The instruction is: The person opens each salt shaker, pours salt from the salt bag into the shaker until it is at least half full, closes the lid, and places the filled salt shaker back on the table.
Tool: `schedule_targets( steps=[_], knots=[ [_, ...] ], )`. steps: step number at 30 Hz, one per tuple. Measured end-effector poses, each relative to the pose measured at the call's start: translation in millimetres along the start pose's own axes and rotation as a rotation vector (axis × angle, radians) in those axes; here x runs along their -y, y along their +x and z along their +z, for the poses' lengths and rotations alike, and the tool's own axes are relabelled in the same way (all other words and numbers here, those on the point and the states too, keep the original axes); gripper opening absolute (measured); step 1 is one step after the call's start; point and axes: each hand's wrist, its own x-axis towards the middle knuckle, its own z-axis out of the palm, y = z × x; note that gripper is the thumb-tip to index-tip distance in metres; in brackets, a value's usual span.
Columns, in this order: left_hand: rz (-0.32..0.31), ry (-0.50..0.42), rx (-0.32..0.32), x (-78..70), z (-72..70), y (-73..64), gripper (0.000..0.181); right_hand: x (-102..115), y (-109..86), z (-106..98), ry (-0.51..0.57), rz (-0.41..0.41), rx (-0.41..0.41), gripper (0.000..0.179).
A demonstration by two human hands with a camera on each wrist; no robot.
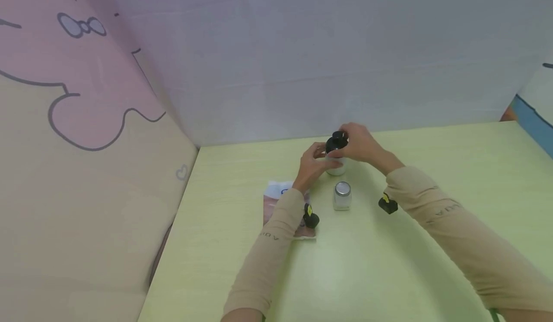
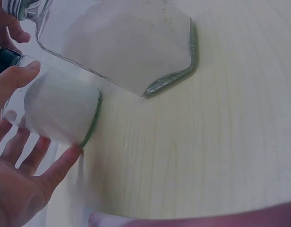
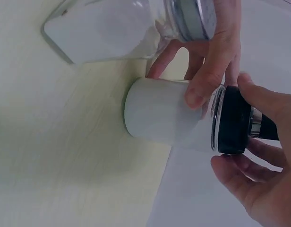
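Observation:
A round glass jar (image 1: 336, 170) of white contents stands on the table near its back edge. Its black lid (image 3: 232, 120) has a narrower knob on top. My left hand (image 1: 311, 167) holds the glass body, thumb on one side and fingers on the other, as the left wrist view shows. The fingers and thumb of my right hand (image 1: 362, 143) grip the black lid from its sides. Just in front of the jar stands a smaller square glass bottle (image 1: 342, 201) with a silver cap (image 3: 195, 20) and whitish contents, touched by neither hand.
A printed packet (image 1: 270, 209) lies flat to the left, partly covered by the left sleeve. Black wrist cameras with yellow marks hang at both forearms. Behind the table's far edge rises a pale cloth wall (image 1: 302, 48); a patterned wall (image 1: 99, 207) borders the left.

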Motion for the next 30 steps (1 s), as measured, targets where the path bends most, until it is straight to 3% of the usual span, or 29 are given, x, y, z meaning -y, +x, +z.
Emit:
schedule_targets(
  steps=[7,13,18,21,27,30],
  knots=[
    [0.003,0.008,-0.011,-1.1,-0.1,0.9,0.055,1.9,-0.4,-0.4,0.026,-0.061,0.036,0.061],
    [-0.005,-0.002,-0.007,-1.7,-1.0,1.3,0.054,-0.7,-1.5,4.9,0.019,-0.042,-0.021,0.061],
    [-0.002,0.008,-0.007,-2.5,-1.3,0.9,0.056,-2.7,-3.6,4.8,0.067,-0.065,0.004,0.065],
    [-0.006,0.011,-0.022,-3.8,-1.5,0.4,0.055,-1.3,-5.1,2.6,0.039,-0.036,-0.013,0.064],
    [-0.026,0.019,-0.017,-4.3,0.3,0.3,0.056,1.9,-8.0,-1.7,0.04,-0.078,0.027,0.067],
    [-0.035,0.016,-0.011,-5.0,0.6,-0.4,0.056,2.2,-8.0,-1.0,0.027,-0.039,0.019,0.063]
  ],
)
